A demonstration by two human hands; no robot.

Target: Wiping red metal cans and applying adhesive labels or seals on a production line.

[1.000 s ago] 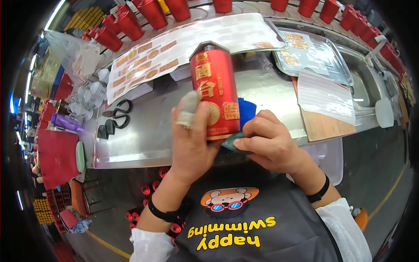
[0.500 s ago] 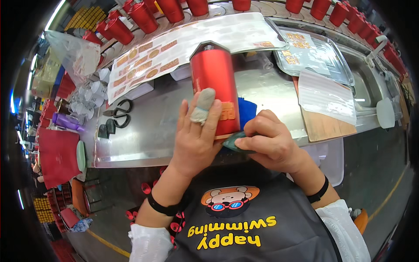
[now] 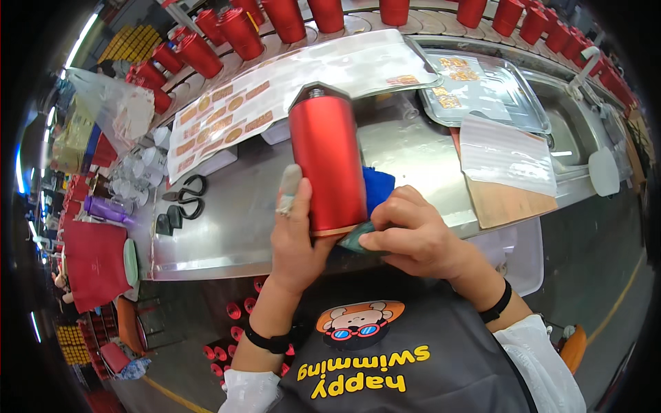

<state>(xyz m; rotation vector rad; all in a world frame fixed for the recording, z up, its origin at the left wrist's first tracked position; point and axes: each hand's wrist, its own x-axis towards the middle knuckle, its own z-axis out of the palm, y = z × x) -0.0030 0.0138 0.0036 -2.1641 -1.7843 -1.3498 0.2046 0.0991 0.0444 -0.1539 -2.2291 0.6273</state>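
Note:
My left hand (image 3: 292, 237) is wrapped round the left side and lower end of a shiny red canister (image 3: 327, 162), holding it tilted above the counter's front edge. A cloth cover sits on one of its fingers. The canister's far end has a dark angular rim with a metal knob (image 3: 315, 93). The side towards me is plain red. My right hand (image 3: 420, 234) is closed in a pinch on a thin dark green flat piece (image 3: 354, 239), whose tip is by the canister's near end. A blue cloth (image 3: 379, 186) lies behind, partly hidden by the canister.
Black-handled scissors (image 3: 186, 194) and small dark pieces (image 3: 169, 220) lie at left on the steel counter (image 3: 227, 237). A sheet of gold stickers (image 3: 227, 110) spans the back. To the right are a metal tray (image 3: 530, 103), a board (image 3: 509, 199) and a sink (image 3: 575, 138). Red canisters (image 3: 241, 34) line a conveyor.
The canister has turned, so its gold decal no longer shows. It has shifted slightly left and nearer me. My left fingers have moved from its front to its left side.

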